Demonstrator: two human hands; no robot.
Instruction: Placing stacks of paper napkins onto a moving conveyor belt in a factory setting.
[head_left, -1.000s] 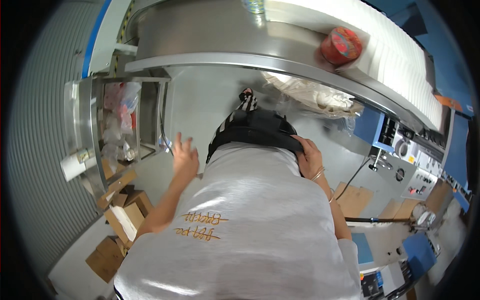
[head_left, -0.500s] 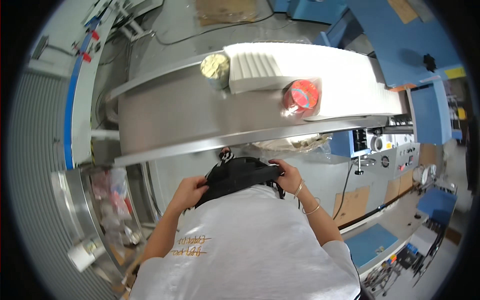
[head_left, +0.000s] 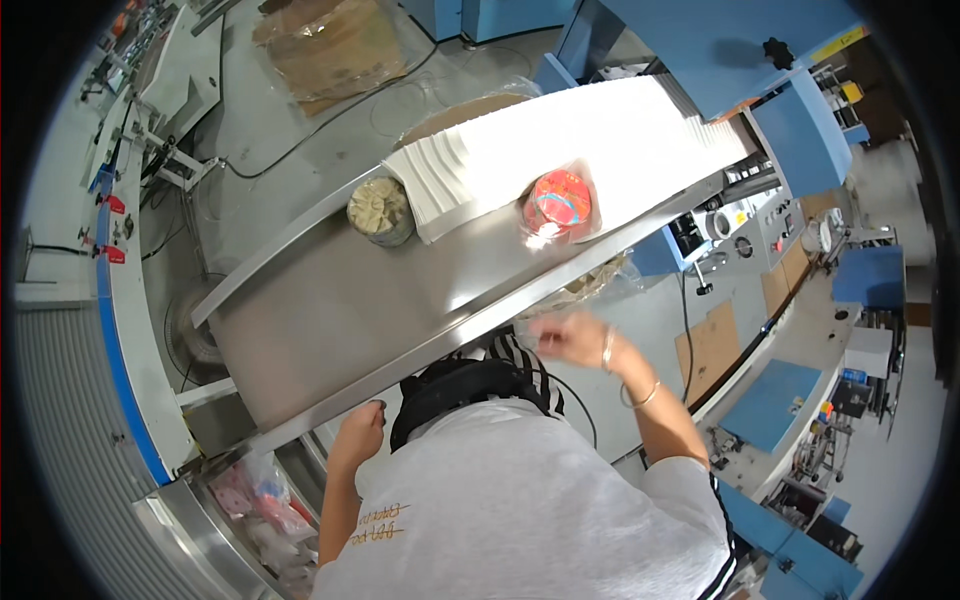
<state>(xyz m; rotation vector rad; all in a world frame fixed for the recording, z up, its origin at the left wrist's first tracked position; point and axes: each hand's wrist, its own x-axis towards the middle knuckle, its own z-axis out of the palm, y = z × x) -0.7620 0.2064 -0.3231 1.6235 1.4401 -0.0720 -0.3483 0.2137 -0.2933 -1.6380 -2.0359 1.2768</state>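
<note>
I see my left hand (head_left: pixel 362 432) closed at the steel surface's (head_left: pixel 330 320) edge, my right hand (head_left: pixel 570 338) pinching clear plastic film (head_left: pixel 527 330), hands well apart.

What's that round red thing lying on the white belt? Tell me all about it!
The round red thing is a flat disc-shaped item sealed in a clear, shiny plastic wrapper that glints in the light. Its top is bright red with a paler printed pattern too small to make out. It lies flat at the near edge of the white conveyor belt, close to where the belt meets the steel table. Nothing else touches it; the right hand is below, beyond the table edge.
</note>
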